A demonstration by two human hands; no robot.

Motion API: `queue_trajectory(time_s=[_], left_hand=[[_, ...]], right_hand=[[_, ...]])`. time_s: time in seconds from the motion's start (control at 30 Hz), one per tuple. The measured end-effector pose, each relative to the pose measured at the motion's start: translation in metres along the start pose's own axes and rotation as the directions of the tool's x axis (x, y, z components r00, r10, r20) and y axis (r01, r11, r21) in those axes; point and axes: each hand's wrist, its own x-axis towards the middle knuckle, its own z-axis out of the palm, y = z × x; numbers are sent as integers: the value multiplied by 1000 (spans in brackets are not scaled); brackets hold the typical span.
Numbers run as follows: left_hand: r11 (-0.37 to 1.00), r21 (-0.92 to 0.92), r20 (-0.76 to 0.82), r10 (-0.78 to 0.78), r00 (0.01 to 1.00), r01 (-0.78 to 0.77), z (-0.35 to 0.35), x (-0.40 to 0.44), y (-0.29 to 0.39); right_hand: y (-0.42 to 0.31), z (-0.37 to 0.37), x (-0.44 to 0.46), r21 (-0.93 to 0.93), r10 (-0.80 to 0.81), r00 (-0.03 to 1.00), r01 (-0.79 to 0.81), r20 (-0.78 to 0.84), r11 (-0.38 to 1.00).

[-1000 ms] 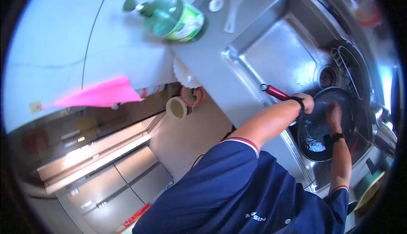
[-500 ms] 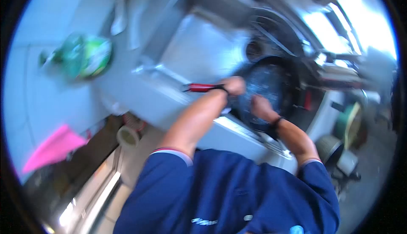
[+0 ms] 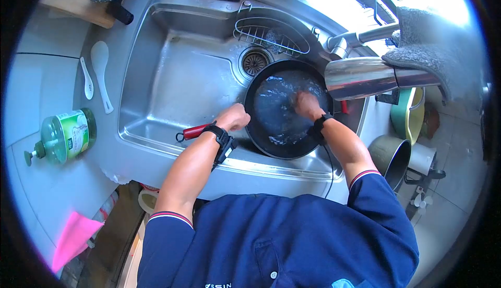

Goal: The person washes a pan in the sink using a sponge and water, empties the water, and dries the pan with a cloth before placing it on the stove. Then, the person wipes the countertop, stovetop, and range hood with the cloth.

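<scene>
A black frying pan holding water stands in the right part of the sink, near the drain. My left hand is closed around its red handle, right beside the rim; the handle's end sticks out past my wrist. Over the middle of the pan, my right hand reaches down into the water. Its fingers are curled and partly under the surface, so whatever they hold is hidden. The water is rippled, with bright reflections.
The steel sink has a wire rack at its back. A faucet reaches over the pan's right edge. To the left are a green soap bottle and white spoons. Pots stand to the right.
The view has turned and become sharper. My left hand stays on the pan's handle. My right hand stays inside the pan, shifted toward its far side.
</scene>
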Motion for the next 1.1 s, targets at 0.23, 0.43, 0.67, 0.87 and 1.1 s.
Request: queue_trajectory(time_s=[0.23,0.43,0.67,0.87,1.1], left_hand=[[1000,3,18,-2,1000,2,-12,-20,12],[1000,2,3,30,1000,-30,-11,-26,12],[998,13,-27,65,998,-65,-3,-10,-1],[996,-45,10,77,997,-77,-3,-9,-2],[991,-63,31,124,992,-122,15,22,-29]], right_hand=[[-79,-12,-67,233,-116,939,40,324,972],[-134,-5,-23,366,-105,995,96,5,926],[-86,-46,20,391,204,976,-160,-75,907],[-69,-16,-32,363,131,991,-130,21,923],[-111,6,-60,398,-98,961,-14,260,917]])
